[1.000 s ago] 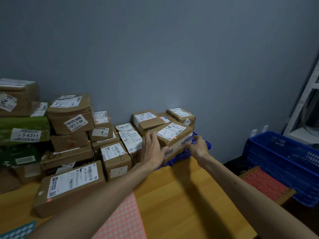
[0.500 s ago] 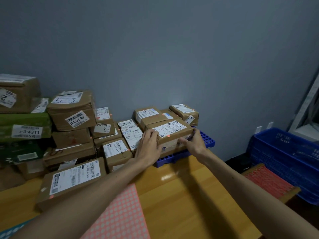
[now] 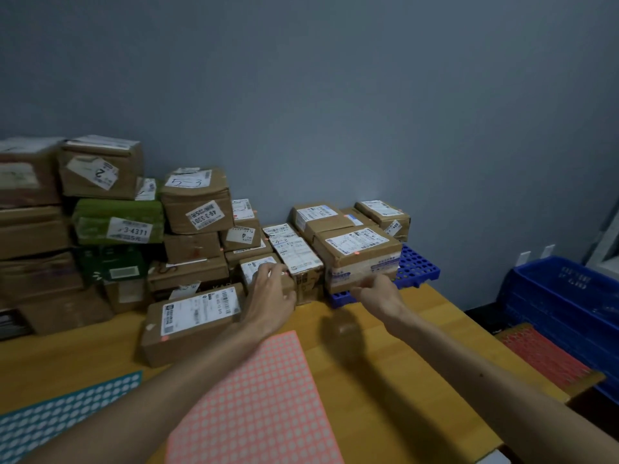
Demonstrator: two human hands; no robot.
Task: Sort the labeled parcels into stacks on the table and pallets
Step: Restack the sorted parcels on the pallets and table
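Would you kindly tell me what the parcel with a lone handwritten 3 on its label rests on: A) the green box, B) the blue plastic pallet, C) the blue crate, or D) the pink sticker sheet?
B: the parcel sits on the blue plastic pallet, whose grid juts out beside and below it.

Parcel (image 3: 360, 254) on pallet (image 3: 418, 267), seemingly behind table (image 3: 385, 346).
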